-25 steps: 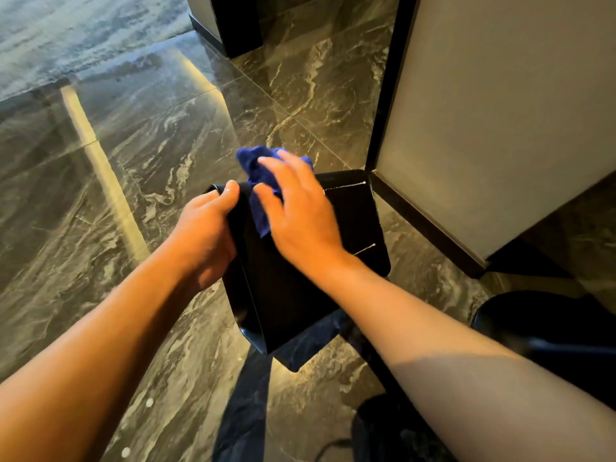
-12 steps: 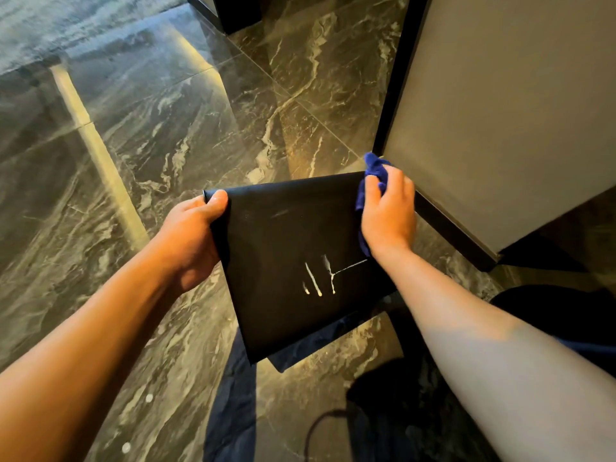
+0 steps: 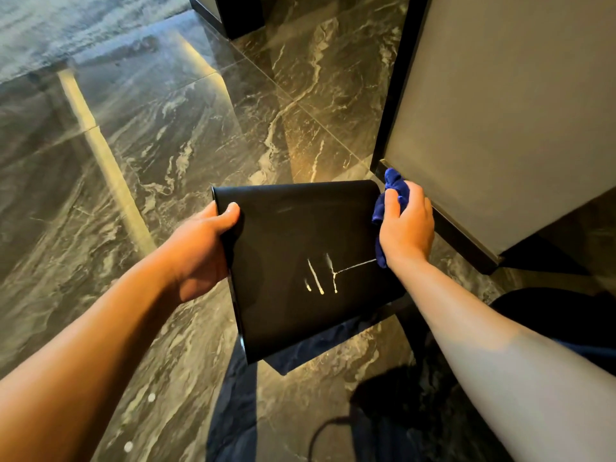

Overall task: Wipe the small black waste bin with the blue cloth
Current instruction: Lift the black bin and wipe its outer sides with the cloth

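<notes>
Gripping the small black waste bin (image 3: 300,261) in mid-air above the marble floor (image 3: 150,161), I show one broad flat side to the camera. My left hand (image 3: 200,248) is clamped on the bin's left edge, thumb on the near face and fingers wrapped behind. My right hand (image 3: 405,228) is closed around the bunched blue cloth (image 3: 393,191) and presses it against the bin's right edge, near the upper right corner.

Risks, largest first:
(a) The bin is off the floor and carried only by my two edge grips. Its face looks smooth and glossy, so I judge that a hard wiping stroke could twist it out of the left hand and drop it onto the hard marble.
(b) The grey cabinet panel (image 3: 500,111) and its dark base strip stand just beside my right hand. A wide sweep there could knock my knuckles or the bin's corner against it.
(c) Pale drip streaks (image 3: 320,275) run down the lower middle of the face, one trailing sideways toward the cloth. They look wet; a careless pass may smear them rather than lift them.

Contents: the bin's opening is not visible from this side, so I cannot tell whether anything is inside.
</notes>
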